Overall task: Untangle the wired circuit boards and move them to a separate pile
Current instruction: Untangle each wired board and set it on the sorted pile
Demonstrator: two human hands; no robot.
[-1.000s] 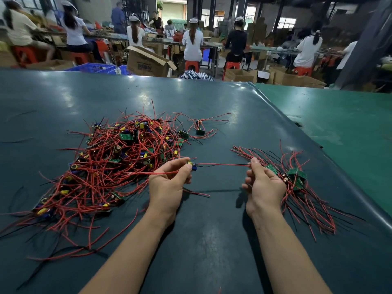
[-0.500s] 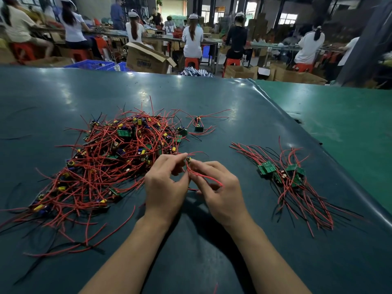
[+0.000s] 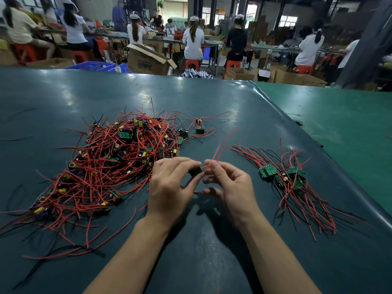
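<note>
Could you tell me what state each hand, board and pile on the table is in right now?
left hand: pinches the held board
right hand: pinches the held board's red wires
held board: lifted between both hands, red wires pointing up
tangled pile: heaped, wires knotted
sorted pile: boards grouped, wires roughly parallel
lone board: apart from both piles

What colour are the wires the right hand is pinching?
Red. The right hand pinches red wires leading from the small board the left hand holds; head view.
</note>
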